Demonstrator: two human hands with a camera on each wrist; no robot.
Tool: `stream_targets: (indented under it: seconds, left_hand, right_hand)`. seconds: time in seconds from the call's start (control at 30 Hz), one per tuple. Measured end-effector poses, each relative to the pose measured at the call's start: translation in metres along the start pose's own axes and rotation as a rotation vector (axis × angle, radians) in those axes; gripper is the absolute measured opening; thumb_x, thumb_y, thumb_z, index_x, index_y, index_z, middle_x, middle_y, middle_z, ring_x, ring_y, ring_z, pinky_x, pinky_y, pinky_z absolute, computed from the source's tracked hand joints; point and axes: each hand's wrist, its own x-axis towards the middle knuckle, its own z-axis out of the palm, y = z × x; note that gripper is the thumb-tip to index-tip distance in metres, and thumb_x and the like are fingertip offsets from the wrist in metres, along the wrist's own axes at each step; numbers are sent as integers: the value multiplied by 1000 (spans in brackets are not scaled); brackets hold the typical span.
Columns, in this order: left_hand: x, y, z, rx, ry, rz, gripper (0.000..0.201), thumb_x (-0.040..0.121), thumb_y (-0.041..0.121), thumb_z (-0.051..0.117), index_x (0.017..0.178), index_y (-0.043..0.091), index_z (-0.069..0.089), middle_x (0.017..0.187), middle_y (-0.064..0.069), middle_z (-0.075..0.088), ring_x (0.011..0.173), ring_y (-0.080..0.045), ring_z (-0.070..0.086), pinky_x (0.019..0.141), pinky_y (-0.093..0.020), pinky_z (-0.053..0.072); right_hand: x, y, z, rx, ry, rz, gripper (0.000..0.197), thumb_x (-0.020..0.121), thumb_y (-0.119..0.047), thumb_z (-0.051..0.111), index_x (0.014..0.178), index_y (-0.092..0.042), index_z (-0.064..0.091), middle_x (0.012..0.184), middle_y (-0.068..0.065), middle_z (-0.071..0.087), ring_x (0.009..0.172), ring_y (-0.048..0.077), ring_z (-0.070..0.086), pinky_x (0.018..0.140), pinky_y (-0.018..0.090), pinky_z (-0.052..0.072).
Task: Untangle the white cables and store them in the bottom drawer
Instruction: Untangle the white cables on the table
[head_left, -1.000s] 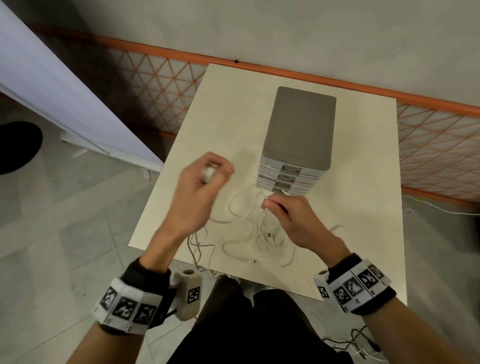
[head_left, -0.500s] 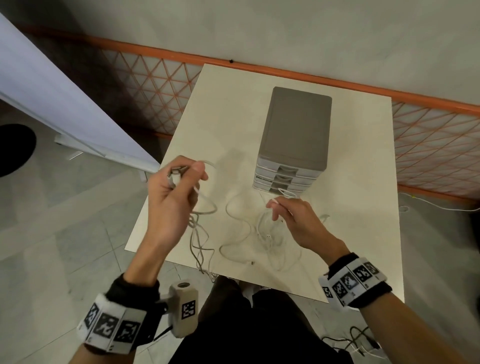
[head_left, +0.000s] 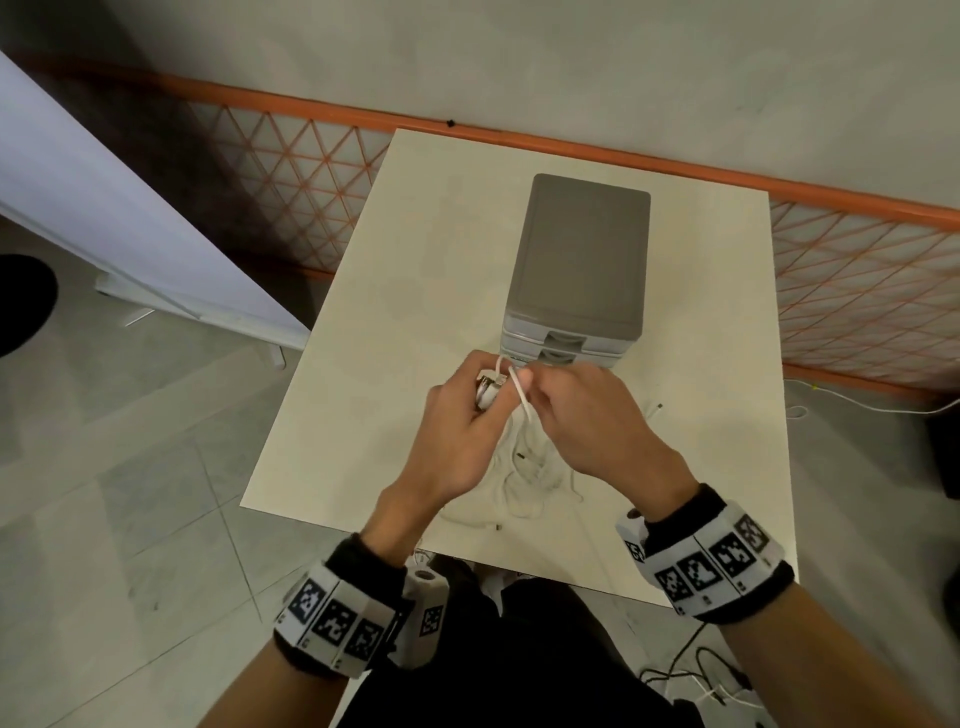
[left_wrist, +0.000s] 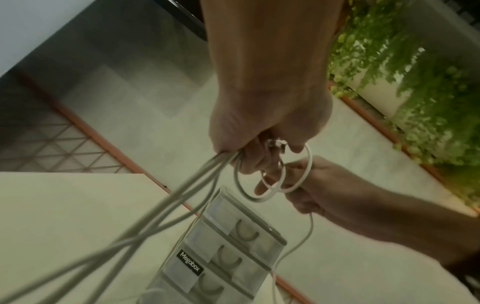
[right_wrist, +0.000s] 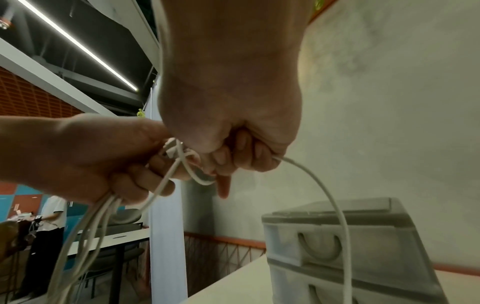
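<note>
Both hands meet above the table in front of the grey drawer unit (head_left: 582, 254). My left hand (head_left: 462, 410) grips a bundle of white cables (left_wrist: 182, 197) with a metal plug at its fingertips. My right hand (head_left: 582, 410) pinches one white cable (right_wrist: 319, 185) and holds small loops of it against the left fingers. More tangled white cable (head_left: 524, 478) lies on the table below the hands. The drawers (left_wrist: 233, 253) with curved handles look closed; the bottom one is partly out of view.
The cream table (head_left: 389, 291) has its front edge close to my body. An orange lattice fence (head_left: 857, 291) runs behind it below a grey wall. A white panel on feet (head_left: 104, 218) stands at the left. Dark cables (head_left: 696, 680) lie on the floor at lower right.
The left hand has swung from the table's left side to the middle with its cables. The right hand has risen from the pile to meet it in front of the drawers.
</note>
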Motion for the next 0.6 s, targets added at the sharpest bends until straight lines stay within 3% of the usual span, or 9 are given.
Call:
stream_targets:
  seconds: [0.07, 0.17, 0.27, 0.33, 0.4, 0.5, 0.6]
  left_hand:
    - [-1, 0, 4, 13, 10, 73, 15, 100, 29, 58, 102, 14, 59, 51, 16, 47, 44, -5, 38, 48, -15, 30]
    - [4, -6, 6, 50, 65, 168, 11, 102, 26, 56, 99, 18, 62, 58, 2, 52, 50, -10, 41, 49, -25, 35]
    - [8, -3, 5, -30, 182, 198, 21, 103, 23, 52, 90, 14, 66, 65, -4, 60, 55, -22, 51, 52, -34, 41]
    - [9, 1, 0, -91, 265, 204, 25, 104, 16, 48, 85, 8, 62, 66, 4, 58, 56, -11, 49, 52, -27, 40]
    - [12, 5, -13, -127, 384, 205, 28, 105, 8, 45, 80, 9, 57, 66, 6, 51, 57, -5, 44, 54, -21, 37]
    - [17, 10, -45, -282, 531, 187, 30, 103, 21, 48, 73, 17, 53, 60, 4, 43, 53, -13, 36, 49, -27, 29]
    - [17, 17, -70, -459, 589, 173, 37, 104, 26, 45, 68, 19, 46, 51, 11, 36, 43, -6, 27, 43, -18, 23]
  right_hand:
    - [2, -2, -2, 5, -17, 14, 25, 101, -22, 40, 96, -16, 63, 73, 5, 63, 62, 27, 54, 57, 38, 46]
    - [5, -2, 1, 58, -21, 2, 30, 103, -29, 38, 93, -15, 63, 70, 4, 62, 60, 24, 55, 57, 43, 49]
    - [6, 0, 7, 224, -8, -40, 40, 105, -40, 37, 82, -16, 59, 65, 1, 58, 57, 21, 54, 57, 42, 47]
    - [5, 1, 10, 424, 10, -49, 38, 104, -34, 42, 74, -15, 55, 59, -2, 53, 55, 17, 50, 57, 32, 43]
    - [0, 7, 17, 551, 13, -51, 30, 105, -27, 43, 86, -14, 63, 62, -5, 53, 58, 15, 52, 60, 26, 42]
    - [-11, 25, 39, 577, -14, -12, 28, 104, -23, 39, 100, -18, 66, 65, -10, 52, 61, 11, 51, 60, 22, 39]
    - [-14, 42, 63, 556, -45, 19, 31, 105, -25, 35, 89, -41, 56, 78, -8, 62, 79, 9, 59, 73, 26, 45]
